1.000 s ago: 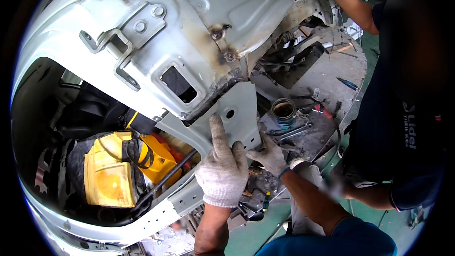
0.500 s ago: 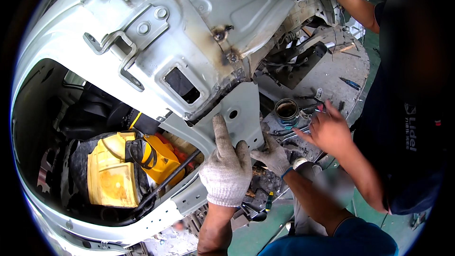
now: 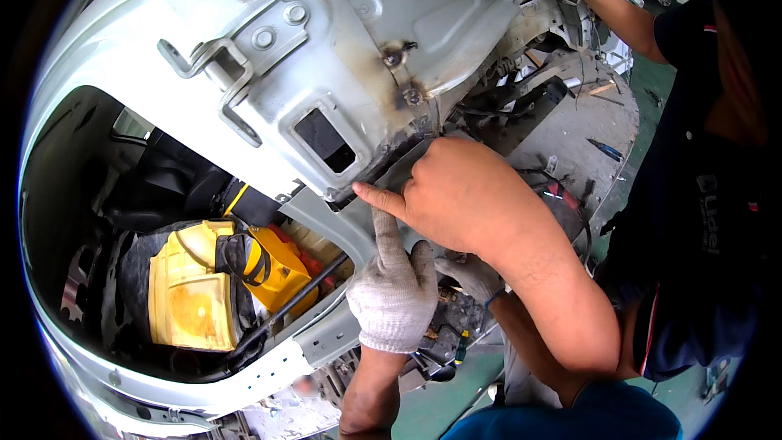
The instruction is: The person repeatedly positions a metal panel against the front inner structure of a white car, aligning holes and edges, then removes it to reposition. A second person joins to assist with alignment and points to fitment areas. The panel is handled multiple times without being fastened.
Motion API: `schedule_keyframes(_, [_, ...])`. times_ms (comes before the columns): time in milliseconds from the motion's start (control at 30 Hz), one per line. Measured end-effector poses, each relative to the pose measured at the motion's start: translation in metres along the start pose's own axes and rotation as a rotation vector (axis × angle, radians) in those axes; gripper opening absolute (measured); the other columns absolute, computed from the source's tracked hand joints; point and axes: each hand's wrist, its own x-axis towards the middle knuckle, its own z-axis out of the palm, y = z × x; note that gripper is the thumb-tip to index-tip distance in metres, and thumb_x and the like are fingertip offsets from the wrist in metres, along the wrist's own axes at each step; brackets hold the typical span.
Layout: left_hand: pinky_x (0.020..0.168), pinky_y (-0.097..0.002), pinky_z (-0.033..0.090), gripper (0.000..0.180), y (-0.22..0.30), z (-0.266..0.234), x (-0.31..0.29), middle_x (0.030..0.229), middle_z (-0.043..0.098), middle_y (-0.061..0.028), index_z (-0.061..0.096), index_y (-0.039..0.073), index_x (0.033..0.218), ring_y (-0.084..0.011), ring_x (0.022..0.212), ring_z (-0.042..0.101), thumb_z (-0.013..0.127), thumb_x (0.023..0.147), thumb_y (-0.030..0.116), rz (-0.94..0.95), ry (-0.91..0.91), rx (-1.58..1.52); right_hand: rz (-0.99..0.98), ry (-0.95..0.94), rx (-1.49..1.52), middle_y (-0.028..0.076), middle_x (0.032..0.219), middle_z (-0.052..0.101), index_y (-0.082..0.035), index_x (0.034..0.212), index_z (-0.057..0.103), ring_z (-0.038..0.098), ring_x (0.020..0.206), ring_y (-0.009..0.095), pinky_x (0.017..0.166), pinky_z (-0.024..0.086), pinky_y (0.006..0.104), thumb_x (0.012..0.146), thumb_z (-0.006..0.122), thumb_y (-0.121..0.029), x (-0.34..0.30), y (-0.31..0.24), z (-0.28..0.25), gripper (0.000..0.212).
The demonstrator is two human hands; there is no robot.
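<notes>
In a knitted, whitish glove, my left hand [image 3: 389, 301] rests against a light grey sheet-metal panel [image 3: 338, 224]. Its index finger is stretched up along the panel and the thumb stands apart. My right hand [image 3: 476, 279], also gloved, is at the panel's right edge with its fingers bent round it. A co-worker's arm covers part of that hand and much of the panel. The co-worker's bare hand [image 3: 432, 195] points a finger at the dark seam [image 3: 395, 159] between this panel and the larger body panel [image 3: 277, 118], just above my left fingertip.
The car body's opening at left holds a yellow foam block [image 3: 191, 301] and a yellow bag [image 3: 281, 269]. Scorched spots [image 3: 399, 53] mark the body metal. A cluttered round grey table [image 3: 562, 143] bears tools, including pliers [image 3: 604, 149]. The co-worker [image 3: 692, 195] stands close at right.
The co-worker's hand has come left from over the table to the seam, its arm now crossing above my right hand. My hands have stayed nearly still. The view has shifted slightly.
</notes>
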Motion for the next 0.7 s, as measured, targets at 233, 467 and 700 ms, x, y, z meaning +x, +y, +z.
schedule_keyframes(233, [0.052,-0.0461,0.054,0.080,0.000,0.001,-0.001,0.068,0.068,-0.0203,0.040,-0.009,0.156,-0.0355,0.054,0.067,0.074,0.091,0.024,-0.004,0.000,-0.026,-0.056,0.024,-0.034,0.005,0.079,0.075,-0.029,0.147,0.065,0.074,0.074,0.026,0.069,0.059,0.0379,0.096,0.058,-0.016,0.018,0.004,-0.014,0.053])
schedule_keyframes(467, [0.054,-0.0468,0.056,0.082,0.000,0.000,-0.001,0.073,0.070,-0.0201,0.038,-0.009,0.157,-0.0361,0.058,0.069,0.072,0.092,0.028,-0.056,-0.067,-0.033,-0.078,0.079,-0.083,0.006,0.074,0.073,-0.029,0.144,0.067,0.073,0.070,0.026,0.066,0.058,0.0406,0.099,0.056,-0.018,0.016,0.005,-0.007,0.048])
schedule_keyframes(700, [0.053,-0.0448,0.056,0.084,-0.001,0.000,-0.001,0.074,0.071,-0.0181,0.037,-0.005,0.160,-0.0341,0.058,0.070,0.072,0.092,0.030,-0.029,-0.039,-0.027,-0.042,0.015,-0.123,0.004,0.073,0.072,-0.031,0.149,0.062,0.072,0.069,0.026,0.061,0.058,0.0411,0.098,0.057,-0.019,0.013,0.006,-0.011,0.053])
